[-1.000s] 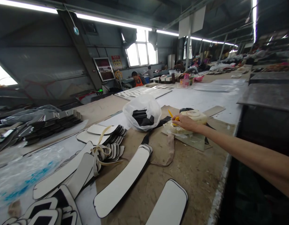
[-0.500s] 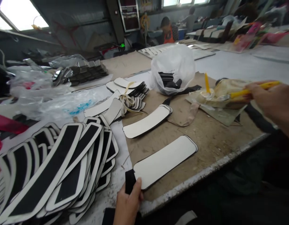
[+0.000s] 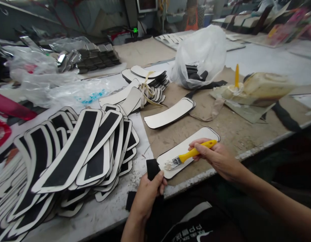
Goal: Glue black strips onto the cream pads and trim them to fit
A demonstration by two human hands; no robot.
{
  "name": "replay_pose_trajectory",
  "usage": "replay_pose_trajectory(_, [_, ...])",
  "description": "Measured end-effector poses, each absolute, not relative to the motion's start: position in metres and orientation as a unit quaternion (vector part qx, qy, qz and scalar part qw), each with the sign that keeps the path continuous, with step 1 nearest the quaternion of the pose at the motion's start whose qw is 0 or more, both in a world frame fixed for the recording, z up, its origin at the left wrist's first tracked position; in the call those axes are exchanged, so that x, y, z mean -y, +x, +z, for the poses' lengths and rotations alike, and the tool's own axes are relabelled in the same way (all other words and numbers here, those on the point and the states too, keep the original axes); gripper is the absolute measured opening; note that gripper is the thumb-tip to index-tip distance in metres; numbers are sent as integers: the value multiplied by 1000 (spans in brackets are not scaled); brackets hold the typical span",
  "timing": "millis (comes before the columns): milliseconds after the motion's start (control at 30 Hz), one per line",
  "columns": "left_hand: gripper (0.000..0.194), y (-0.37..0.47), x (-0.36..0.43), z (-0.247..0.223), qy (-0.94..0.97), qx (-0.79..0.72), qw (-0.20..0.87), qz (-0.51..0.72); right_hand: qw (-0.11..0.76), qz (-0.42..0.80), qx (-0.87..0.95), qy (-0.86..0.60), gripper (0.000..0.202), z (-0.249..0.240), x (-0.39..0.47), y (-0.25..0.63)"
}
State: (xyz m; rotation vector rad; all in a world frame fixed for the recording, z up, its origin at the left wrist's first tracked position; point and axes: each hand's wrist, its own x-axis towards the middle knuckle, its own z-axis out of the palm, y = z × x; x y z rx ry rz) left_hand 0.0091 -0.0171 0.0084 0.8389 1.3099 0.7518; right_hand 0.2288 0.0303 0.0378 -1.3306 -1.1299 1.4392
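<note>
Yellow brush point(image 3: 186, 156), its handle pinched by the right grip point(image 3: 218, 161), meets one end of a white piece point(image 3: 179, 147); coating seems barely begun. The left grip point(image 3: 147, 191) pinches a black band point(image 3: 152, 167) beside that end. Another white piece point(image 3: 169, 114) and heaped black-centred pieces point(image 3: 71, 151) lie on the table point(image 3: 100, 216).

Illumination is dim and cool, with soft, weak shadows on the tabletop point(image 3: 228, 141). Blur softens the upper right background. The lower right is underexposed.
</note>
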Motion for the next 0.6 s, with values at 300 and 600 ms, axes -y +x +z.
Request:
replay_pose_trajectory(300, [38,12,21,1,394,-599,604,348,359,319,580,-658,34,49,-33,269])
replay_pose_trajectory(600, [50,10,19,-13,393,-640,574,326,352,78,678,-641,18,64,-34,297])
